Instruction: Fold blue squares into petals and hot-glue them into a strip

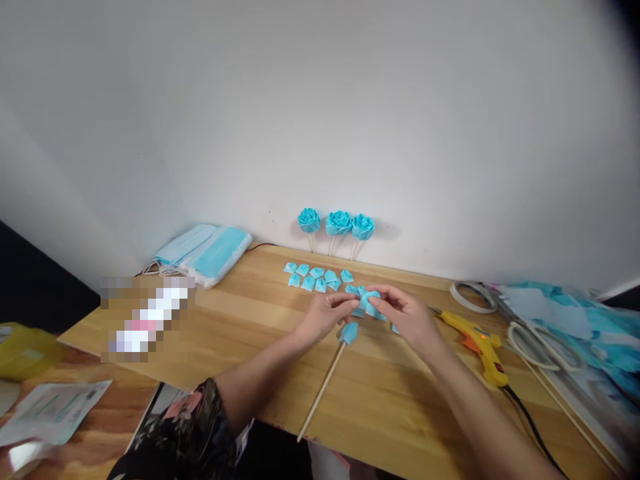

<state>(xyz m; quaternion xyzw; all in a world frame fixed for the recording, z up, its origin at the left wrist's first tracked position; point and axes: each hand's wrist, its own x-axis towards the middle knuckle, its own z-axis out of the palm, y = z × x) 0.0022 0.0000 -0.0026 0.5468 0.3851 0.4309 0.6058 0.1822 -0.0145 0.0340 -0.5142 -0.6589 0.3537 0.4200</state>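
From the head camera we look down on a pale wooden tabletop (pixel 400 400) set against a plain white wall. At the centre our left hand (pixel 323 317) and right hand (pixel 407 317) meet, fingertips pinched narrowly on one small blue folded petal (pixel 369 300); the piece is so small and blurred that we cannot tell which hand bears it more. Just below, at six o'clock of the hands, lies a wooden stick (pixel 323 390) with a blue bud (pixel 349 332) on its upper end. More loose petals (pixel 316 277) sit at eleven o'clock, three finished blue roses (pixel 339 223) at twelve against the wall, a stack of face masks (pixel 207 252) at ten. At three o'clock rests the yellow glue gun (pixel 477 343), scissors (pixel 537 343) beyond it. We judge the right forearm could brush that gun's nozzle, and a slack pinch could let the fold spring open.
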